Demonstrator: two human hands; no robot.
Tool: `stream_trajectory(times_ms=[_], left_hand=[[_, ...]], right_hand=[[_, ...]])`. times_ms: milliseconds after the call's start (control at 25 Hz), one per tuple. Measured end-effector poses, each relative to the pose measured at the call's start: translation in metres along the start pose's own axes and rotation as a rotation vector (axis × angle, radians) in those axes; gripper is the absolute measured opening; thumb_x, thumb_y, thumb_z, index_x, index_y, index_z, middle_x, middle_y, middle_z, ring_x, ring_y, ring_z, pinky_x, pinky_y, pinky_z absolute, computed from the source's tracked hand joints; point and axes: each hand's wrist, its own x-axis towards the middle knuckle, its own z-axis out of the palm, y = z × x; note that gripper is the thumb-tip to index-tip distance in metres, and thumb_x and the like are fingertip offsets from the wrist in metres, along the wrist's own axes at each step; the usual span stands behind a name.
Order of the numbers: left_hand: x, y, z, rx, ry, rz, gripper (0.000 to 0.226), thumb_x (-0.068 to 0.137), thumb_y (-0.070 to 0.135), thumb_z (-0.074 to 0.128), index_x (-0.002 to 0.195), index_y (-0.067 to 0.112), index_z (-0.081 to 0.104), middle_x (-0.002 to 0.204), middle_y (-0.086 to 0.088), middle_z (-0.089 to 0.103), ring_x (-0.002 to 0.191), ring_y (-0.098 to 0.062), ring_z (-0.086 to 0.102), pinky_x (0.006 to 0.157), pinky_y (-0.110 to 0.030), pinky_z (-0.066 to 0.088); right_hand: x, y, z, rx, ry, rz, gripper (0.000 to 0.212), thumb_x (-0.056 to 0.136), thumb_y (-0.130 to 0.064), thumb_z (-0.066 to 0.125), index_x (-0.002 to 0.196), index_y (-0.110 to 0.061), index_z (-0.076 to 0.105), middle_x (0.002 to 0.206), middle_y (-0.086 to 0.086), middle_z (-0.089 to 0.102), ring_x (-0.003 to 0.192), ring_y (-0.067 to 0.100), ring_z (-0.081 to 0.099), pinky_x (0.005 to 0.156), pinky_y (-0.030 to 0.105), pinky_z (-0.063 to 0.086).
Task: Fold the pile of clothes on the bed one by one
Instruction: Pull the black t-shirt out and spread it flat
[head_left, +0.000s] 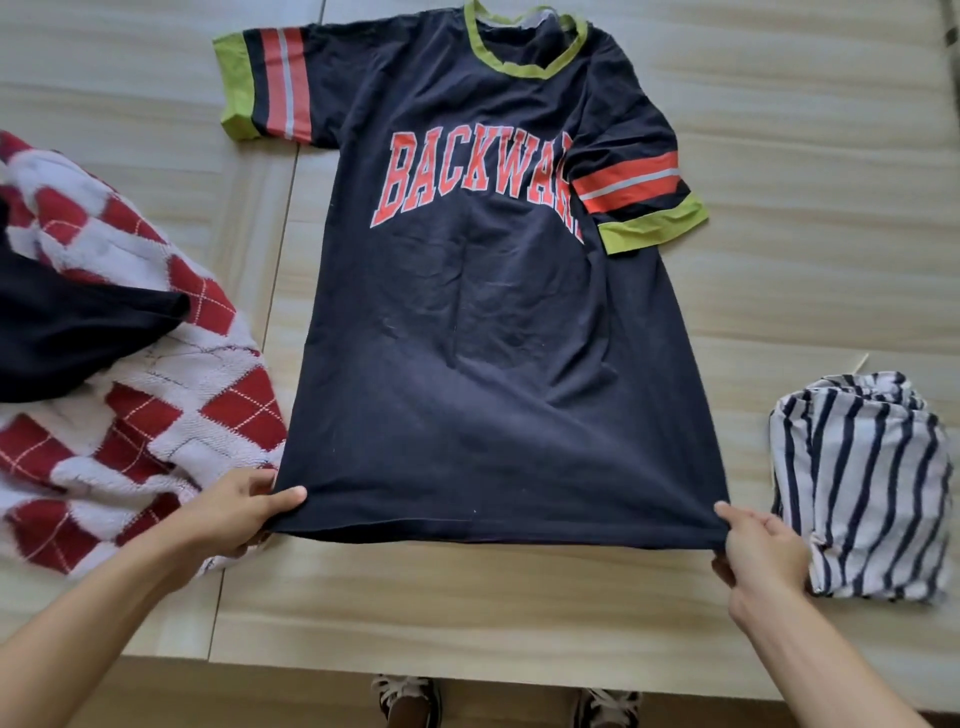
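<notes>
The T-shirt (483, 364) is lying as thin, matt, faintly creased jersey on the bed surface (789, 322), which is showing a pale, smooth wood-grain finish. By the left edge a sweater (171, 415) is showing thick fuzzy knit; near the right edge a striped garment (857, 493) is looking soft and slightly nubby.

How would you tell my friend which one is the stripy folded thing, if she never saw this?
Find the big dark T-shirt spread flat in the middle of the pale surface. At its near right corner the right hand pinches the hem, and just beyond that hand sits the small folded bundle. Only it is white with thin dark stripes; the heap opposite is red-and-white diamonds.
</notes>
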Motion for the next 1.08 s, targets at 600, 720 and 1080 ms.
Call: stream_trajectory(times_ms=[600,720,1080], left_hand=[[0.008,-0.048,0.074,0.45,0.37,0.554,0.07,0.068,-0.001,0.082,0.125,0.022,0.05,0.113,0.006,0.049,0.086,-0.019,0.055,0.071,-0.035,0.046],[0.012,-0.04,0.07,0.38,0.517,0.592,0.043,0.074,-0.006,0.081,0.102,0.014,0.057,0.09,0.001,0.06,0.074,-0.02,0.058,0.066,-0.034,0.044],[-0.026,-0.032,0.034,0.398,0.535,0.673,0.033,0.078,-0.008,0.068,0.079,0.021,0.053,0.066,0.0,0.051,0.055,-0.009,0.045,0.054,-0.02,0.035]], right_hand=[[-0.001,0.06,0.001,-1.316,-0.32,-0.996,0.039,0.074,-0.017,0.076,0.08,-0.033,0.041,0.081,-0.013,0.043,0.073,0.013,0.045,0.065,0.031,0.036],[0.005,0.048,0.002,-1.018,-0.339,-0.917,0.034,0.084,-0.009,0.064,0.078,-0.027,0.036,0.065,-0.005,0.049,0.059,0.016,0.048,0.053,0.036,0.036],[-0.006,0.043,-0.027,-0.462,-0.005,-0.554,0.018,0.084,0.006,0.054,0.077,-0.005,0.042,0.063,0.01,0.05,0.06,0.029,0.045,0.056,0.035,0.036]])
